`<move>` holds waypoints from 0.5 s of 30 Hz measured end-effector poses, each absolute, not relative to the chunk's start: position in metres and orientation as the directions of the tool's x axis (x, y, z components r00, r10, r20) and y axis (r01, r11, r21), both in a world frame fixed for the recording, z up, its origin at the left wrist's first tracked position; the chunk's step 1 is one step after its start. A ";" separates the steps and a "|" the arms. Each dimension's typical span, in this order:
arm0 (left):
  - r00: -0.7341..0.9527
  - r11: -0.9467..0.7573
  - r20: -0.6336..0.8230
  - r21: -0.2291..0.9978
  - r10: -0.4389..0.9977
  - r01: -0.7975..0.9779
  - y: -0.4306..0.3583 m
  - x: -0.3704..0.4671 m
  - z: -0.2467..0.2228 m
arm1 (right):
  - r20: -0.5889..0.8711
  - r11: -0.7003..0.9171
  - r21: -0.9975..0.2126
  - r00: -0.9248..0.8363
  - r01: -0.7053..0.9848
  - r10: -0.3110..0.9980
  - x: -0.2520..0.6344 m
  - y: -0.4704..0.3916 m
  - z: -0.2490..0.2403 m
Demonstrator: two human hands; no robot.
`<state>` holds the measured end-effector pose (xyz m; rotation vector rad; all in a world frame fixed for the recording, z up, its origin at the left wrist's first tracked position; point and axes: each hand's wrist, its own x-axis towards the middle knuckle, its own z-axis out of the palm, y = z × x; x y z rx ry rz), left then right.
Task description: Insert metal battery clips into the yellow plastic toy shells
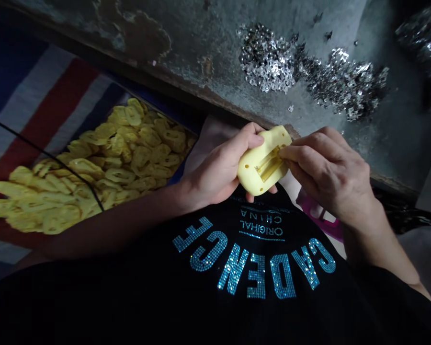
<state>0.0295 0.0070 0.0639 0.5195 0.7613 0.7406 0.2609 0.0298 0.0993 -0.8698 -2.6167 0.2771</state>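
My left hand [215, 175] is closed round a pale yellow plastic casing [249, 177], thumb on its upper edge and fingertips showing beneath. The casing is rounded, with small holes near its edge and a long recess like a battery compartment [267, 165] facing up. A small metal piece seems to sit at the recess's near-left end. My right hand [326, 170] pinches at the opposite end of the recess, thumb and forefinger together. Whatever lies between those fingertips is hidden. Both hands are in front of my black shirt, just off the bench edge.
On the worn metal bench [208, 38] lie heaps of small shiny metal clips [269, 64], with a few strays around them. At the left, many yellow plastic casings [129, 158] are piled on a striped red, white and blue sheet [61, 91]. A dark cord [43, 151] crosses there. Something magenta [314, 213] shows below my right hand.
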 end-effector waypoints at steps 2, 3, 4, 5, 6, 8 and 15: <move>0.493 0.636 -0.430 0.656 0.757 -0.405 0.007 0.030 0.064 | 0.265 0.785 -0.310 -0.744 0.537 0.613 0.261 0.030 0.100; 0.491 0.636 -0.430 0.655 0.757 -0.407 0.007 0.030 0.064 | 0.268 0.786 -0.314 -0.745 0.532 0.611 0.261 0.030 0.100; 0.490 0.636 -0.430 0.653 0.758 -0.410 0.007 0.031 0.064 | 0.275 0.788 -0.315 -0.744 0.529 0.609 0.261 0.029 0.100; 0.489 0.637 -0.431 0.651 0.758 -0.413 0.007 0.031 0.064 | 0.289 0.792 -0.313 -0.741 0.525 0.606 0.261 0.029 0.099; 0.483 0.635 -0.432 0.648 0.761 -0.420 0.007 0.032 0.065 | 0.307 0.794 -0.313 -0.735 0.522 0.604 0.262 0.028 0.099; 0.461 0.629 -0.440 0.645 0.770 -0.435 0.006 0.033 0.066 | 0.355 0.793 -0.326 -0.710 0.515 0.608 0.263 0.026 0.096; 0.450 0.612 -0.428 0.656 0.784 -0.442 0.006 0.033 0.068 | 0.447 0.740 -0.360 -0.591 0.568 0.671 0.267 0.014 0.077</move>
